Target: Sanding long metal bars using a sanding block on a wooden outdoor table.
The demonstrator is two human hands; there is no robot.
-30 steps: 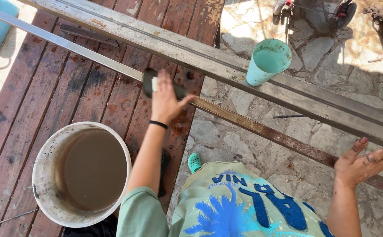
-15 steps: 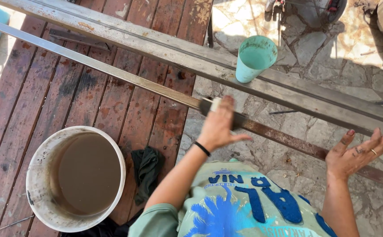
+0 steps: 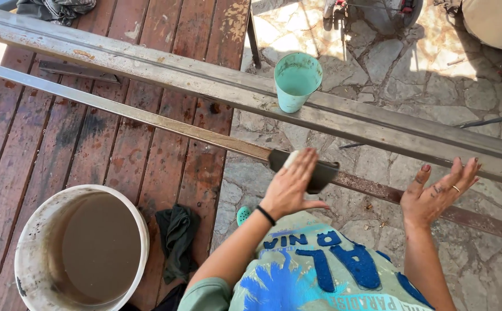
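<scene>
Red plank deck [image 3: 118, 144] on the left, stone paving [image 3: 389, 63] on the right. On the planks sit a white bucket [image 3: 32, 253] of murky water and a dark crumpled rag [image 3: 177, 239], possibly damp.

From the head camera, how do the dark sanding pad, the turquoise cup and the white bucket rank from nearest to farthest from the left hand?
1. Dark sanding pad: under the left hand, on the thin bar.
2. Turquoise cup: above, on the wide beam.
3. White bucket: far left, on the deck.
</scene>
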